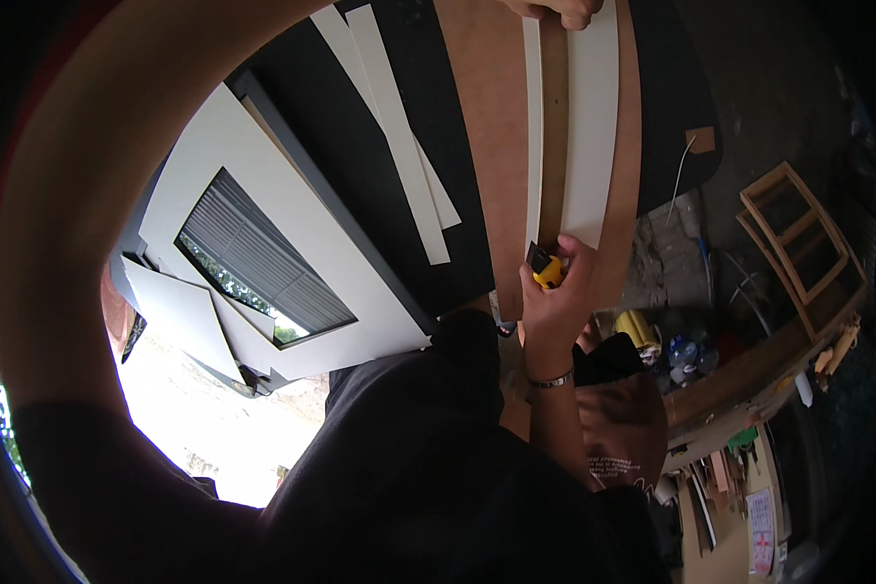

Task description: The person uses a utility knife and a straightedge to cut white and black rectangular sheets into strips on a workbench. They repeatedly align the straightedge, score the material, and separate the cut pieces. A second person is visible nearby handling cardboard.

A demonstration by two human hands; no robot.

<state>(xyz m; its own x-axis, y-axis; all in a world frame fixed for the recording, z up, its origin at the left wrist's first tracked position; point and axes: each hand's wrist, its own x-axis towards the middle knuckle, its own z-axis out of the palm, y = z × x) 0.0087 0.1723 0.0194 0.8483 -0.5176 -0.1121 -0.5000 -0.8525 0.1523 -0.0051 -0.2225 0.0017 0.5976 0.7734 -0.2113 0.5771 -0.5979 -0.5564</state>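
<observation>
R hand (pixel 559 304) pinched yellow-black tool (pixel 550 274) btw thumb & fingers at near end of brown strip (pixel 554 117), prob. for close control. L hand (pixel 562 8) sat at far end, prob. steadying it; partly cut off, grip couldn't be told. Strip lay beside white board (pixel 592 117), over brown sheet (pixel 489 107).

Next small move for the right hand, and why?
I'd probably line up the yellow-and-black tool with the brown strip: the right hand holds it by the strip's near end, and the left hand is at the far end, where it could steady things. Tool contact isn't clear.
</observation>
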